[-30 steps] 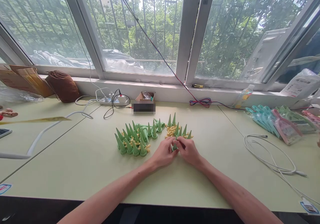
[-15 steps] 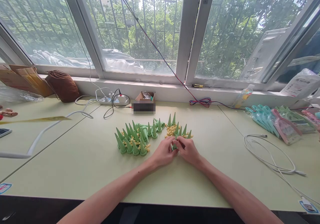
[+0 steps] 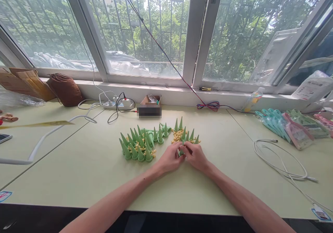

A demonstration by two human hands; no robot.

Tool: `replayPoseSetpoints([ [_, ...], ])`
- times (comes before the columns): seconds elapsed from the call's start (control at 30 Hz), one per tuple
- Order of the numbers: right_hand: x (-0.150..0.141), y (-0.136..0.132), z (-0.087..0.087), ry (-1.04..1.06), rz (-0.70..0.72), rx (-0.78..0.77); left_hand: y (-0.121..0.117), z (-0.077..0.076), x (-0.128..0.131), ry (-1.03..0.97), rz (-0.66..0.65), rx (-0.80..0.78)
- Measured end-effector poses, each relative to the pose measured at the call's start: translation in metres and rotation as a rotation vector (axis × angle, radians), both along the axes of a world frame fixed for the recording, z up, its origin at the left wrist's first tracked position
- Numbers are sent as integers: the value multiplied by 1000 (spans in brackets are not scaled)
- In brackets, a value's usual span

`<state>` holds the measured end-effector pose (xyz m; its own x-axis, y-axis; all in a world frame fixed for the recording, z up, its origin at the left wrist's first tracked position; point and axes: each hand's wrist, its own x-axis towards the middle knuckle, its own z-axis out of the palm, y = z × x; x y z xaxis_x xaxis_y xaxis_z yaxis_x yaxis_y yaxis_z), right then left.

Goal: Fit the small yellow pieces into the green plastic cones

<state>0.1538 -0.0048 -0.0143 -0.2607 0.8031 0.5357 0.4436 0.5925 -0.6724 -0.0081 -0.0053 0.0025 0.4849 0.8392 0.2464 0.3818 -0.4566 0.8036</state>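
Observation:
My left hand [image 3: 172, 156] and my right hand [image 3: 194, 154] meet near the middle of the table, fingers closed around one green cone [image 3: 181, 152]. Its tip pokes up between them; most of it is hidden by the fingers. Just beyond my hands, several green cones [image 3: 191, 136] stand upright around a heap of small yellow pieces [image 3: 178, 136]. To the left of my left hand is a larger group of upright green cones [image 3: 141, 154], with more small yellow pieces [image 3: 154, 153] among them. A few cones [image 3: 150, 136] at the back of that group lie tilted or on their sides.
A small open cardboard box [image 3: 151, 100] and a power strip [image 3: 110, 103] sit at the back. On the right are a coiled white cable [image 3: 279, 169], plastic dustpans [image 3: 299, 130] and a bottle [image 3: 253, 100]. A brown pouch [image 3: 65, 90] stands at the back left.

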Motion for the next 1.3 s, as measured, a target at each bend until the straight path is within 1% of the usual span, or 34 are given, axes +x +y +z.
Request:
replayPoseSetpoints([
  [0.4, 0, 0, 0, -1, -1, -4, 0, -3, 1, -5, -4, 7],
  [0.6, -1, -2, 1, -1, -14, 17, -1, -4, 3, 13, 43, 35],
  [0.8, -2, -4, 4, 60, -48, 60, -1, -6, 3, 57, 103, 84],
  [0.9, -1, -5, 6, 99, -123, 126, 0, -8, 2, -17, 142, 55],
  [1.0, 0, -4, 7, 128, -179, 165, 2, -9, 3, -150, 224, 20],
  [1.1, 0, -4, 7, 144, -195, 175, 2, -6, 3, -224, 279, 22],
  [1.3, -1, -6, 8, 137, -183, 181, 0, -3, 4, -246, 297, 38],
])
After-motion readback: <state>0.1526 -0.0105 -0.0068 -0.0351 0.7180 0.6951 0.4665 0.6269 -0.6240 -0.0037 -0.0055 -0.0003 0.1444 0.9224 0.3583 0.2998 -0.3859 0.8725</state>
